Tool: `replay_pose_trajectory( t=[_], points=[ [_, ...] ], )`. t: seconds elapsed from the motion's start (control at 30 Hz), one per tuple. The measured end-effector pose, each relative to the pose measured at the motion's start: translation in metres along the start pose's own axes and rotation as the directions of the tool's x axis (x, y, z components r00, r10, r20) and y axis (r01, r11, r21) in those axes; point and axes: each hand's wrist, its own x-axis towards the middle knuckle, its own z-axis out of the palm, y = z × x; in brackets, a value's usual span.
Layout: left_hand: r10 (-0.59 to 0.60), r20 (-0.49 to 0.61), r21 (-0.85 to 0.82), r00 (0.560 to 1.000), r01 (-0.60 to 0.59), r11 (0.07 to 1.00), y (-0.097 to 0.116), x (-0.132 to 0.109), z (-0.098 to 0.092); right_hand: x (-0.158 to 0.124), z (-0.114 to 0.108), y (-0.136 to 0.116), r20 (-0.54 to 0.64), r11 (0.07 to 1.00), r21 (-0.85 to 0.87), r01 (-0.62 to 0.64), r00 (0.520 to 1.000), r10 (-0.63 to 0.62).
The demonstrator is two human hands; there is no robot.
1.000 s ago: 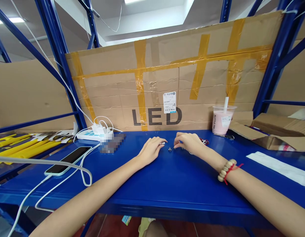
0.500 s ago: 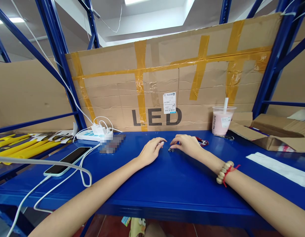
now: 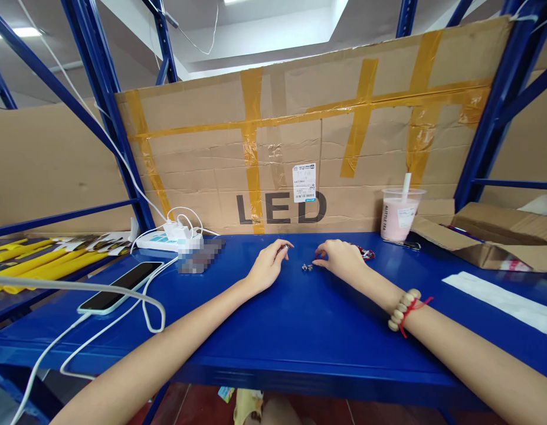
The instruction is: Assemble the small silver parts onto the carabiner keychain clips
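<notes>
Both my hands rest on the blue metal shelf (image 3: 300, 330). My left hand (image 3: 268, 264) is curled, its fingers pinched on a small silver metal piece. My right hand (image 3: 339, 258) lies just to the right, fingers bent and fingertips close to a few tiny silver parts (image 3: 307, 267) that lie on the shelf between the hands. A beaded bracelet with a red string (image 3: 403, 309) is on my right wrist. A small red and silver thing (image 3: 367, 254) shows behind my right hand.
A taped cardboard sheet marked LED (image 3: 300, 147) stands at the back. A pink drink cup (image 3: 399, 213) and an open carton (image 3: 485, 236) are at the right, a white strip (image 3: 498, 295) nearer. At the left lie a phone (image 3: 120, 286), white cables, a power strip (image 3: 169, 239) and yellow tools (image 3: 38, 262).
My left hand has lifted slightly and drawn back to the left with the silver piece. My right hand shifted a little to the right, leaving the tiny parts uncovered between the hands.
</notes>
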Motion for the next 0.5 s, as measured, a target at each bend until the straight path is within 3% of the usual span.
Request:
replay_pose_trajectory(
  t=[0.5],
  points=[
    [0.008, -0.009, -0.001, 1.0, -0.008, 1.0, 0.0006, 0.0004, -0.0005, 0.0034, 0.0041, 0.003, -0.007, 0.988, 0.154, 0.029, 1.0, -0.028]
  ],
)
